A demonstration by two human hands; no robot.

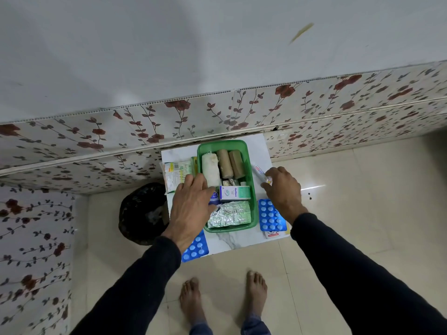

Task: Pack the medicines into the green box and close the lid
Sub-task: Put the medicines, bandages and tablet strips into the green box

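box on table | tube right | sachets left

This looks like a room in a home: bare feet on a shiny tiled floor, flowery wall covering, and a black bin bag nearby.

— What stood on the small white marbled desk?

— A green box, open, sat in the middle. Left of it lay a pale green packet; just right of the box lay a white tube.

— And nearer the front?

— A blue blister strip lay at the right edge, and another blue strip lay at the front left corner.
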